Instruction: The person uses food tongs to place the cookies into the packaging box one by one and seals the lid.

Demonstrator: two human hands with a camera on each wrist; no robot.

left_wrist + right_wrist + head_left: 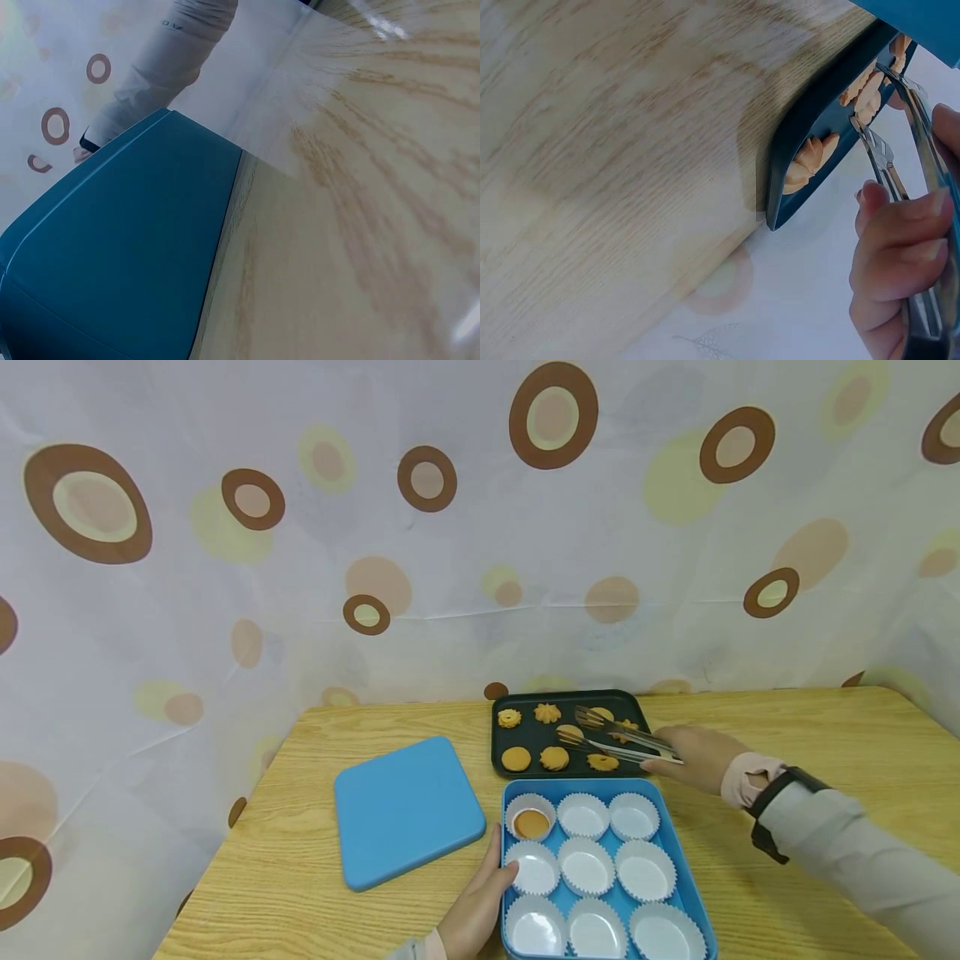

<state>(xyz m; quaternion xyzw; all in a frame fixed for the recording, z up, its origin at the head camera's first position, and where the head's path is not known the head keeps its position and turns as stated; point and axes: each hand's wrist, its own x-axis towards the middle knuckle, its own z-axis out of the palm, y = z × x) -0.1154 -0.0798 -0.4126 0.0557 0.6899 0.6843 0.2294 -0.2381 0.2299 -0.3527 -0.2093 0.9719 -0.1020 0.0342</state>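
My right hand grips metal tongs, whose arms stand apart. Their tips are over the dark baking tray, around or just above a round cookie; firm contact cannot be told. Several other cookies lie there, among them a flower-shaped one and a plain round one. In front of the tray stands a blue box with rows of white paper cups. One cookie sits in the far-left cup. My left hand holds the box's left wall, thumb over the rim.
A blue lid lies flat on the wooden table, left of the box. Behind the table's far edge hangs a cloth with a circle pattern. The tray lies close to that edge, right behind the box.
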